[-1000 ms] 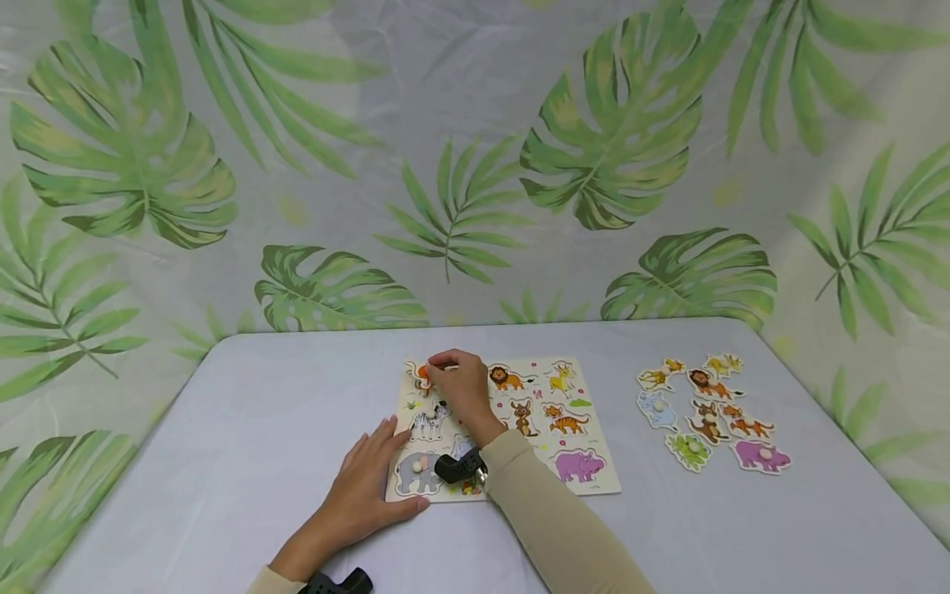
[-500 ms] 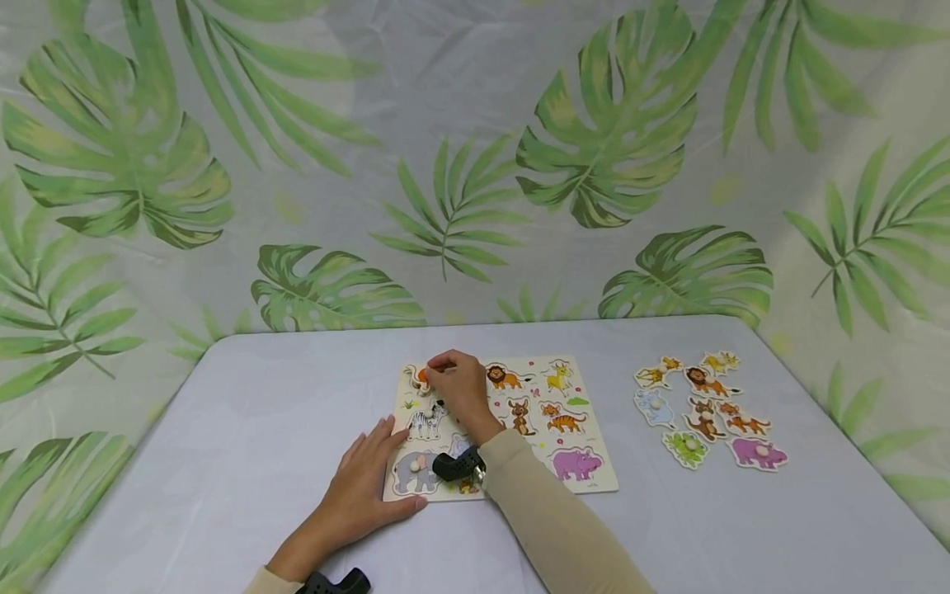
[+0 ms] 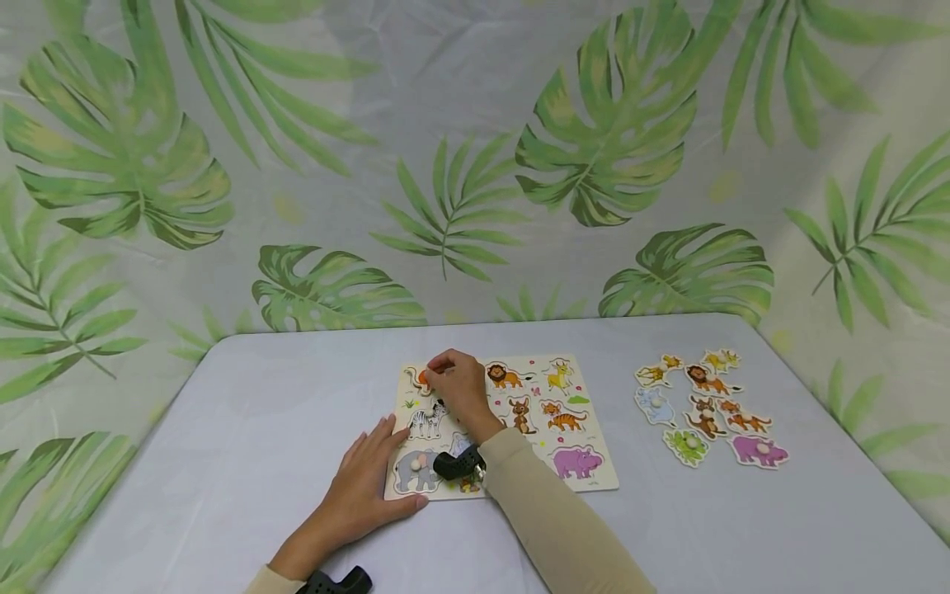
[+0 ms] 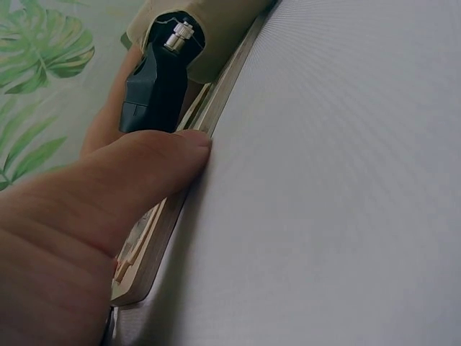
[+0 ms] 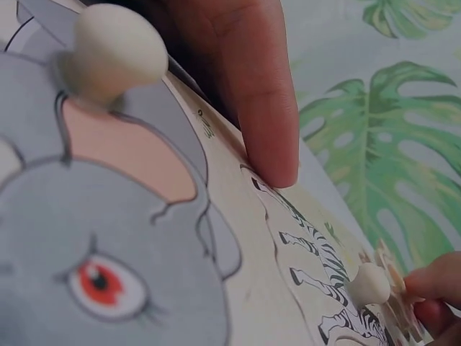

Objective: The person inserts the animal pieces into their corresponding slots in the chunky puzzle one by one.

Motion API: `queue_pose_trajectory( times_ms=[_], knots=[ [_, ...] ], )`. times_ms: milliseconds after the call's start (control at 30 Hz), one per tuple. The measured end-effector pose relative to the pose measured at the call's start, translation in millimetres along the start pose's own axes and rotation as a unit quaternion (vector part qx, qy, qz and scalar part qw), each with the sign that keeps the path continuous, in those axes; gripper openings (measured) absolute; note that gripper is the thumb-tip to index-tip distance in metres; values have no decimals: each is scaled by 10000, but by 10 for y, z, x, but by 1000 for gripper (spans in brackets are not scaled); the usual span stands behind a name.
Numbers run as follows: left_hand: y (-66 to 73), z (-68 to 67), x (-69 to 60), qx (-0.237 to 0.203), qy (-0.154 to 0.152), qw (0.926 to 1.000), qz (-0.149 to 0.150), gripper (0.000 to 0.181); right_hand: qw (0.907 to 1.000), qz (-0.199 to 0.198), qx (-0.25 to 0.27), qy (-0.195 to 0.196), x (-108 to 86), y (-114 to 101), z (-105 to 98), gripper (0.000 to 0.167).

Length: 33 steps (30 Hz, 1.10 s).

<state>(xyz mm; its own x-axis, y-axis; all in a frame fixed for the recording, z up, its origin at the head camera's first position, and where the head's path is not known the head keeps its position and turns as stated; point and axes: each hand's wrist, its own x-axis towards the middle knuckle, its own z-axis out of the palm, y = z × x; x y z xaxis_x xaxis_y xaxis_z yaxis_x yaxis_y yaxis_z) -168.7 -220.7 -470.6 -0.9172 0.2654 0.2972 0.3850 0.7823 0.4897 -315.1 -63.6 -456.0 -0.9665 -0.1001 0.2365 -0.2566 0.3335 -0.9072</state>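
Note:
A wooden animal puzzle board (image 3: pixel 599 437) lies on the table. At its top left corner my right hand (image 3: pixel 462 392) pinches an orange animal puzzle piece (image 3: pixel 422 377) with a pale curled tail; the fingers hide much of it. My left hand (image 3: pixel 359 491) rests along the board's left edge with fingers extended, its thumb at the front edge, as the left wrist view shows. A knobbed elephant piece (image 5: pixel 144 209) sits in the board's lower left. Above it is the zebra (image 3: pixel 426 422), with a knob (image 5: pixel 371 283) over it in the right wrist view.
Several loose pieces lie in a group to the right, among them a purple hippo (image 3: pixel 759 452), a lion (image 3: pixel 708 380) and a green piece (image 3: pixel 686 446). A leaf-patterned cloth (image 3: pixel 453 214) hangs behind the white table (image 3: pixel 282 412).
My right hand stays at the board's top left corner, and the orange piece has shifted only slightly under its fingers. The left hand has not moved.

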Motion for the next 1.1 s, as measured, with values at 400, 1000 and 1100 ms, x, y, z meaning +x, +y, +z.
queue_pose_trajectory(
  times_ms=[400, 1000, 1100],
  knots=[
    [-10, 13, 2, 33, -1, 10000, -4, 92, 9999, -124, -54, 44, 8, 40, 24, 4],
    [0, -4, 11, 76, 32, 10000, 50, 91, 9999, -124, -23, -81, 27, 36, 38, 4],
    [7, -8, 7, 35, -30, 10000, -27, 92, 9998, -128, -57, -119, 31, 38, 41, 3]
  ],
)
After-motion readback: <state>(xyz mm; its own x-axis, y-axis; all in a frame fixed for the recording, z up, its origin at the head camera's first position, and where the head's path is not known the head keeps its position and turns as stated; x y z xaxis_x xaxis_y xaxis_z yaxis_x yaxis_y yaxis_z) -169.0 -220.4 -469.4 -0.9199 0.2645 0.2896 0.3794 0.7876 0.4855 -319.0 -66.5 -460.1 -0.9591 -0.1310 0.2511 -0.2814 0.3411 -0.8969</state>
